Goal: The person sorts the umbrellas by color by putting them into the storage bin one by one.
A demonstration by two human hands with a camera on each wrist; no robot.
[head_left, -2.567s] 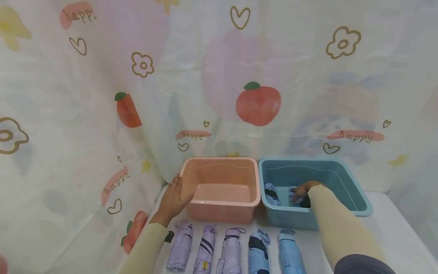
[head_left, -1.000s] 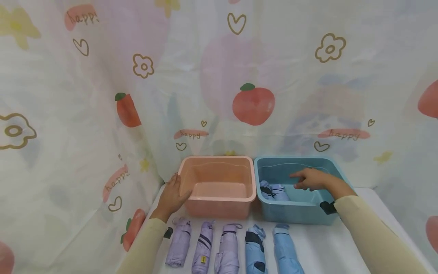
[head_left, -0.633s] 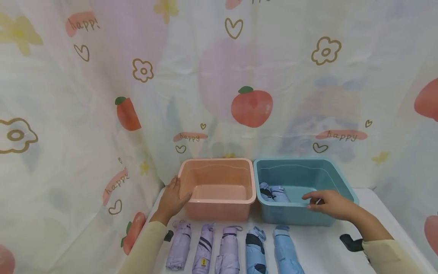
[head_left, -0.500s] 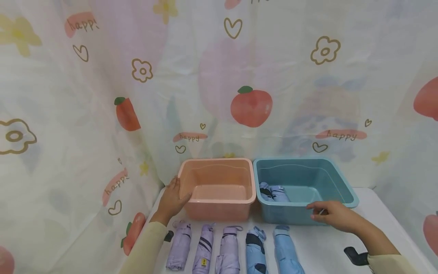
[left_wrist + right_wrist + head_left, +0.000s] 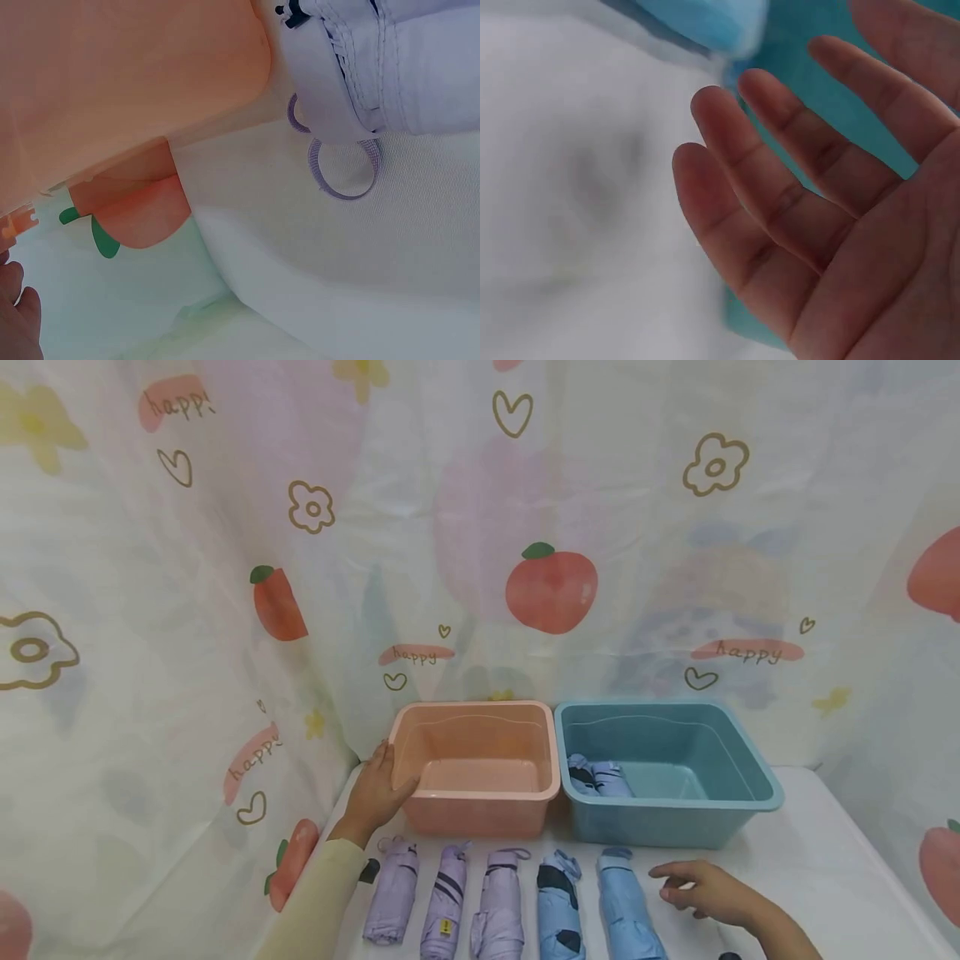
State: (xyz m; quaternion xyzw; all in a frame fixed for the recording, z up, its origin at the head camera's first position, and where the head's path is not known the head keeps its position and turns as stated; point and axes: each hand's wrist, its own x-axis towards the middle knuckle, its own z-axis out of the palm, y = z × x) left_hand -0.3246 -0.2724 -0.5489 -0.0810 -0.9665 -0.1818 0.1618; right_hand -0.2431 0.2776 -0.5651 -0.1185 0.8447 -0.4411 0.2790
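My left hand rests with extended fingers on the left rim of the pink basin. In the left wrist view only part of that hand shows at the lower left. Just right of the rightmost blue folded umbrella, my right hand hovers over the table, holding nothing. Its fingers look loosely spread in the right wrist view. Beside it lies another blue folded umbrella with black patches. Three lilac folded umbrellas, among them the leftmost one, continue the row. Two folded umbrellas lie inside the blue basin.
Both basins stand side by side at the back of the white table, against a printed curtain. The curtain also closes off the left side. A small dark object shows by the left wrist.
My right hand has let go of a folded umbrella in the blue basin, risen out, and come down towards me beside the rightmost umbrella. My left hand has stayed on the pink basin.
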